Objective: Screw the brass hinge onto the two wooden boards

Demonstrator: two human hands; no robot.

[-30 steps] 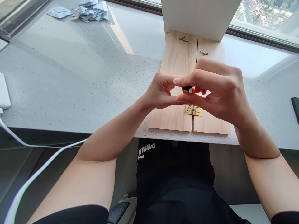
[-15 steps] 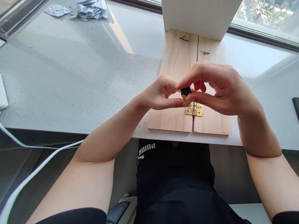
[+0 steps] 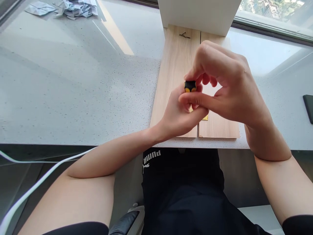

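Gripping black-yellow handle (image 3: 190, 86) — right hand (image 3: 227, 81); left hand (image 3: 175, 114) beside, grasp unclear. Screws (image 3: 185, 35) loose on board (image 3: 179, 58) — fastening at gold plate (image 3: 205, 117) hidden.

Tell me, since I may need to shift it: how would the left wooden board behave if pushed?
The left wooden board looks stiff, being flat and straight-edged. Lying flat on the countertop, it seems unlikely to tip. The small metal pieces on it might slide or roll.
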